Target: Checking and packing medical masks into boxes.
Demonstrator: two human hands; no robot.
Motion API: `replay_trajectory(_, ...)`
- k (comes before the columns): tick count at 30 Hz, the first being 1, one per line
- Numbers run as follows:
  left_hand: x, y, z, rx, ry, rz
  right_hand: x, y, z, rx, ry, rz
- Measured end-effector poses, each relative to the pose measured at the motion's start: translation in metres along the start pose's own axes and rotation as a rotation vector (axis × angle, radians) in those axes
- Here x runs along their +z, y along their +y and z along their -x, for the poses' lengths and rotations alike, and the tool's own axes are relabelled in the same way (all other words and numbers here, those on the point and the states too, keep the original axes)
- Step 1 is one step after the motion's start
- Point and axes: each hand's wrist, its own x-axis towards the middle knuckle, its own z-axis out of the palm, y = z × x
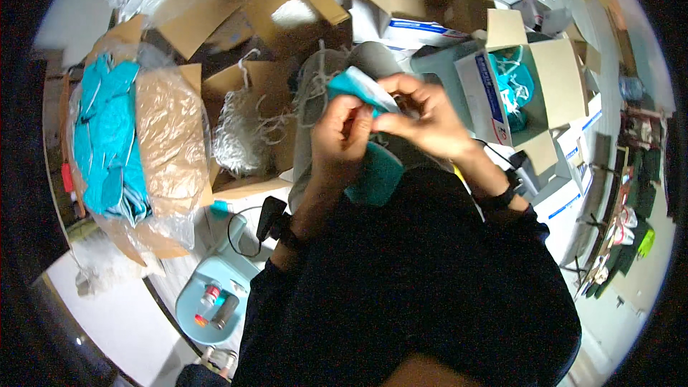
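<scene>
In front of my lap, my left hand [340, 132] pinches a folded teal fabric piece [358, 86] with a white inner side. My right hand [428, 116] is closed on the other end of the same piece, fingers bent and thumb pressed toward it. What lies between the right fingertips is partly hidden. Another teal piece [378, 174] rests on my lap just below the hands. White cords [315, 82] hang across my grey trouser leg beside the left hand.
To the left stand a plastic-lined box with a stack of teal fabric [107, 136] and a cardboard box holding a bundle of white cords [240, 132]. On the right, an open carton [555, 86] contains teal pieces with white strings. A light-blue tub [188, 294] holds bottles at lower left.
</scene>
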Motion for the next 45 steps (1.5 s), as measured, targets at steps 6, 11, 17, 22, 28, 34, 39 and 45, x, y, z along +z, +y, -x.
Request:
replay_trajectory(6,-0.007,0.003,0.003,-0.037,-0.243,-0.245,-0.004,0.023,-0.004,-0.007,0.158,0.290)
replay_trajectory(11,-0.007,0.013,0.008,0.117,-0.321,-0.327,-0.048,0.055,-0.022,-0.039,0.540,0.303)
replay_trajectory(17,-0.031,0.020,0.013,-0.066,-0.350,-0.587,-0.078,0.039,-0.037,0.065,0.464,0.285)
replay_trajectory(22,-0.006,0.013,-0.007,0.294,-0.102,-0.552,-0.038,0.033,-0.038,0.054,0.378,0.214)
replay_trajectory(28,0.018,-0.015,-0.015,0.236,-0.037,-0.493,-0.012,0.025,-0.032,0.247,0.241,0.018)
replay_trajectory(34,0.015,-0.019,-0.016,0.211,-0.069,-0.371,-0.009,0.038,-0.015,0.164,0.191,0.054)
replay_trajectory(39,-0.006,0.000,-0.002,0.123,-0.297,-0.405,-0.049,0.068,-0.031,0.186,0.586,-0.001)
replay_trajectory(45,-0.006,0.032,0.008,0.166,-0.006,-0.554,-0.043,0.044,-0.032,0.047,0.386,0.097)
